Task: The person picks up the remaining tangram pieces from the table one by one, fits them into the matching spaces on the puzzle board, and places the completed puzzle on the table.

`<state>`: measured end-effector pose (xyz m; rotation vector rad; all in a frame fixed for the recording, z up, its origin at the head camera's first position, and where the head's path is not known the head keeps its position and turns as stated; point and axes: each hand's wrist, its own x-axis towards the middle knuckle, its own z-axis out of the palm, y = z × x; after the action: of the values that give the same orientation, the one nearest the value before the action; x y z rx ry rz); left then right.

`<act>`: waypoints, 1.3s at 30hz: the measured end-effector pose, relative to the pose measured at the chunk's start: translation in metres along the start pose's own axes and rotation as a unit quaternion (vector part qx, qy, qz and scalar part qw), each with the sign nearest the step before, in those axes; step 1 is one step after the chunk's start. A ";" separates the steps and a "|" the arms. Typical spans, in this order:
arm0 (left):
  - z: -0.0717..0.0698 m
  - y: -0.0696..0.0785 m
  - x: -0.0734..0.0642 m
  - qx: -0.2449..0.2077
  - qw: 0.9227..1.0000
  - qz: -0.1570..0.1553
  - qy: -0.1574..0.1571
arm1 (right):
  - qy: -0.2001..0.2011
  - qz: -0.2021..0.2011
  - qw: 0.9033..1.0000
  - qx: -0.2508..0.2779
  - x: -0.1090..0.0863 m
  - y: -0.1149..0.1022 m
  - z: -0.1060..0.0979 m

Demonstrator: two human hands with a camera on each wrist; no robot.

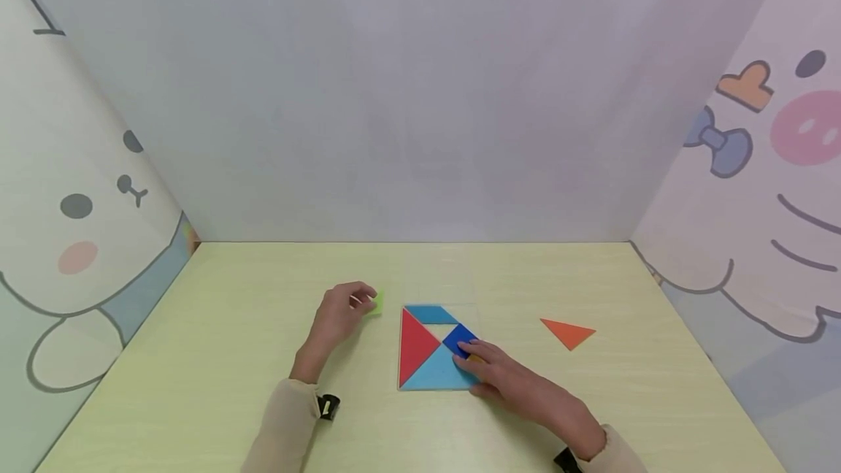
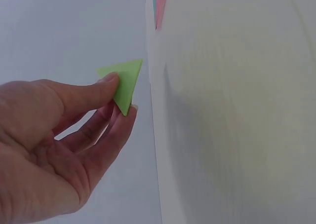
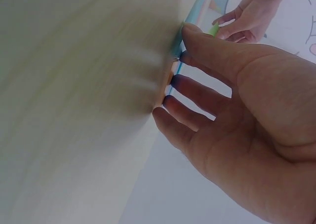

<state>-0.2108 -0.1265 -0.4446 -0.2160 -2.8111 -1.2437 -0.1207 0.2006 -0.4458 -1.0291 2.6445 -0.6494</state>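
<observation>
My left hand (image 1: 338, 312) pinches a small green triangle (image 2: 127, 81) between thumb and fingertips, lifted off the table left of a square tangram tray (image 1: 399, 367). In the tray lie a red triangle (image 1: 415, 349), a light blue triangle (image 1: 436, 372), a blue parallelogram (image 1: 424, 314) and a dark blue square (image 1: 456, 339). A pale gap shows between the parallelogram and the square. With extended fingers, my right hand (image 1: 515, 382) touches the tray's right side, over the square and a yellow piece (image 1: 474, 358) mostly hidden under the fingers.
An orange-red triangle (image 1: 569, 334) lies on the pale wooden table (image 1: 197, 356) right of the tray. Beyond the tray is a faint transparent sheet or panel (image 1: 439, 272). A plain backdrop (image 1: 414, 93) closes the far edge, with cartoon-printed side panels (image 1: 742, 188).
</observation>
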 end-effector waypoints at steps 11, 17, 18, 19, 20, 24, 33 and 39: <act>0.012 0.016 0.001 -0.011 1.000 0.017 -0.018 | -0.004 0.002 1.000 -0.001 0.001 -0.001 -0.002; 0.019 0.020 0.003 -0.024 0.999 0.033 -0.030 | -0.005 0.003 1.000 -0.003 0.001 0.000 -0.001; 0.020 0.021 0.003 -0.026 0.999 0.034 -0.031 | -0.005 0.002 1.000 -0.004 0.001 0.000 -0.001; 0.022 0.022 0.003 -0.027 0.998 0.036 -0.032 | -0.005 0.002 1.000 -0.005 0.001 0.000 0.000; 0.023 0.023 0.003 -0.029 0.998 0.035 -0.032 | -0.005 0.001 1.000 -0.006 0.002 0.000 0.000; 0.028 0.026 0.003 -0.025 0.998 0.050 -0.037 | -0.004 -0.001 1.000 -0.008 0.002 0.001 0.000; 0.039 0.031 0.006 -0.031 0.992 0.097 -0.072 | -0.007 0.005 1.000 0.001 0.003 0.000 0.001; 0.042 0.034 0.007 -0.036 0.989 0.111 -0.092 | -0.004 0.001 1.000 0.000 0.003 0.000 0.001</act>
<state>-0.2126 -0.0716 -0.4471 -0.6619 -2.7926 -1.3364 -0.1222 0.1981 -0.4463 -1.0279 2.6368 -0.6444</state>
